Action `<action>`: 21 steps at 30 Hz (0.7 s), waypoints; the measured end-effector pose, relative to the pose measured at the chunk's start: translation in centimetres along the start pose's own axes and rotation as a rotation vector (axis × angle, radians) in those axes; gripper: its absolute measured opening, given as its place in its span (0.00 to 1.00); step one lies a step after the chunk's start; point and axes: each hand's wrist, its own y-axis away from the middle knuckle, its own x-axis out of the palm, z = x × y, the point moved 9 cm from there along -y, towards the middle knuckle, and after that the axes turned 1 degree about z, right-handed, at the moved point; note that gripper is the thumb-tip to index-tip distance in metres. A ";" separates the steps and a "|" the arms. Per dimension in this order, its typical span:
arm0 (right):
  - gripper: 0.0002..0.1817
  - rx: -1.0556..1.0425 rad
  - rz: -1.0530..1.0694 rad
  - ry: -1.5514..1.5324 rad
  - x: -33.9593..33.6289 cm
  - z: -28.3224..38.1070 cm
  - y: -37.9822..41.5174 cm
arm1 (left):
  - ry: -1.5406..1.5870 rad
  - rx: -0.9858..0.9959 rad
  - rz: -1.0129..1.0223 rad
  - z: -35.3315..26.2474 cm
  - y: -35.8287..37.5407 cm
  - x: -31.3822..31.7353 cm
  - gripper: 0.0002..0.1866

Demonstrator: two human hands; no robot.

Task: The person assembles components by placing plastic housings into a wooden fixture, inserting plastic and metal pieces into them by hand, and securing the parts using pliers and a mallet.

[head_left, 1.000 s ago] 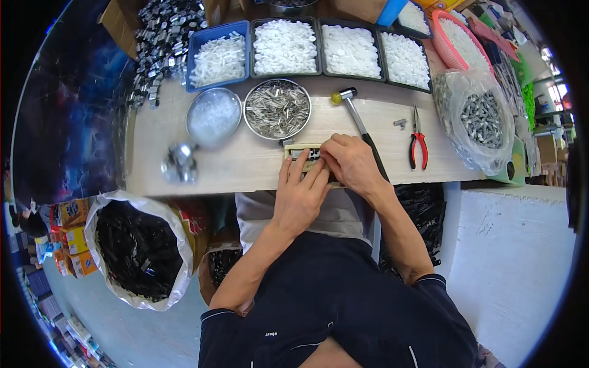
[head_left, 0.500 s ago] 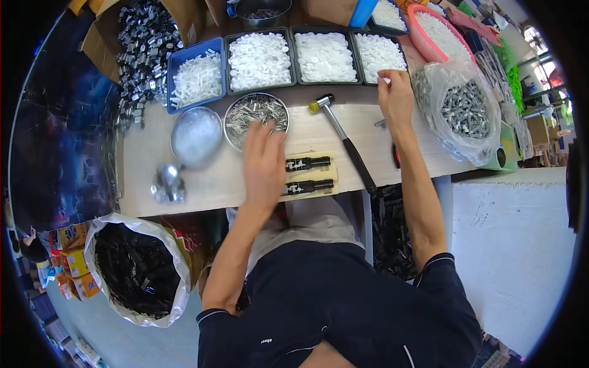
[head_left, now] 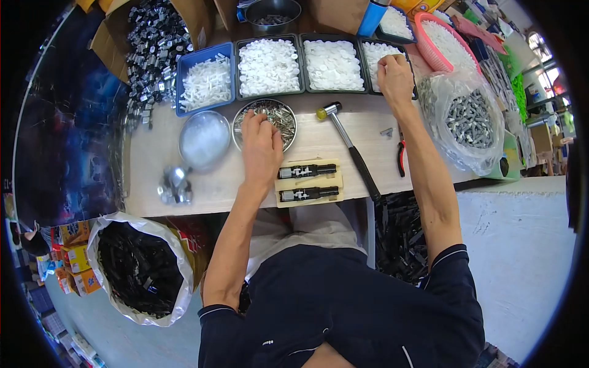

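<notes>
My left hand (head_left: pixel 262 147) reaches over the near left part of a round metal bowl (head_left: pixel 295 132) of thin metal pins (head_left: pixel 279 116). Its fingers are bent down among the pins and closed; whatever they pinch is hidden. My right hand (head_left: pixel 396 80) is at the rightmost black tray (head_left: pixel 373 84) of small white plastic pieces (head_left: pixel 374 52), fingers curled in a pinch with the tips out of sight. Between my arms lies a cream block (head_left: pixel 310 184) holding two black-and-metal assemblies, an upper one (head_left: pixel 308 171) and a lower one (head_left: pixel 308 194), side by side.
A hammer (head_left: pixel 350 147) and red-handled pliers (head_left: pixel 401 158) lie on the bench. Left of the bowl are a translucent round dish (head_left: pixel 205 141) and shiny metal parts (head_left: pixel 175 185). A clear bag of grey parts (head_left: pixel 469 119) stands at right, a blue tray (head_left: pixel 232 67) behind.
My left hand has moved back and settled among the pins, uncovering the cream block. My right hand has gone slightly over the white pieces. The whole view has shifted a little.
</notes>
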 end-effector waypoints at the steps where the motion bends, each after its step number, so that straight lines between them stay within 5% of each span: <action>1: 0.05 -0.018 -0.047 -0.034 -0.8 0.4 0.3 | 0.013 -0.001 -0.007 -0.1 -0.1 -0.2 0.06; 4: 0.03 -0.014 -0.124 -0.143 -2.3 1.3 1.7 | 0.101 0.031 -0.071 0.0 -0.4 -1.4 0.04; 14: 0.02 -0.050 -0.078 -0.163 -2.1 3.2 4.2 | 0.611 -0.400 0.061 -3.1 4.6 -2.3 0.05; 21: 0.02 0.128 -0.131 -0.342 -4.3 1.5 4.8 | 0.925 -0.581 0.103 -4.4 8.0 -3.0 0.04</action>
